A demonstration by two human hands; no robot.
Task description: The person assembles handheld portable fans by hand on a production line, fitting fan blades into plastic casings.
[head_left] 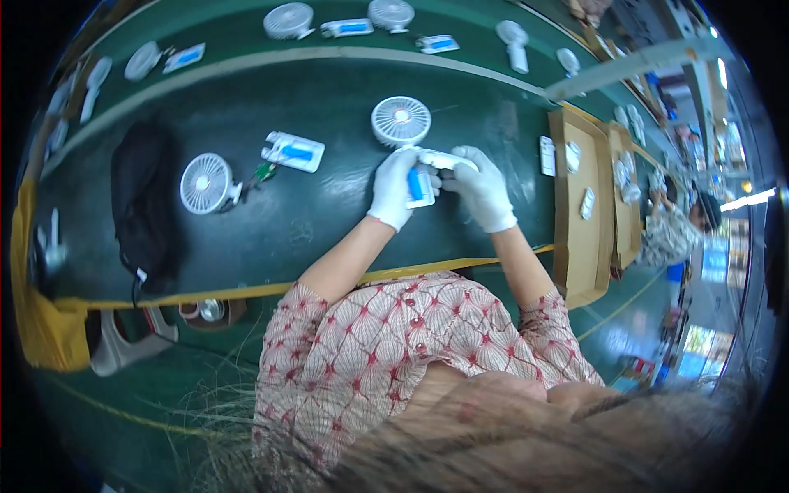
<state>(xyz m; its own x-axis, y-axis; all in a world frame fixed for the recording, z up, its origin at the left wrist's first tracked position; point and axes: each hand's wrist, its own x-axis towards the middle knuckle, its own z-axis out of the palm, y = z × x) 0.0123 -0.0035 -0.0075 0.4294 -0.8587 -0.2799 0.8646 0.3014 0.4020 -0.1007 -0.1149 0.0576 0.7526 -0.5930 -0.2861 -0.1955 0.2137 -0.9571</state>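
Left hand (393, 191): gripping a white handle part (420, 188) with a blue cell, fingers closed about it.
Right hand (483, 189): pinching a slim white piece (444, 158) between thumb and fingers.
Fan in work (401, 122): lying just beyond the left hand, its round white grille facing up; gloves are hiding whether it is joining the slim piece.
Second fan (207, 183): resting well to the left, wires trailing toward a blue-and-white handle part (294, 152).
Bench (329, 226): showing dark green, yellow along its near edge, carrying a black cloth bundle (145, 201).
Cardboard tray (579, 251): standing at the right, holding small white parts (587, 204).
Room: more fans (288, 21) are lining a green strip (230, 41) beyond; a co-worker (670, 234) is sitting far right.
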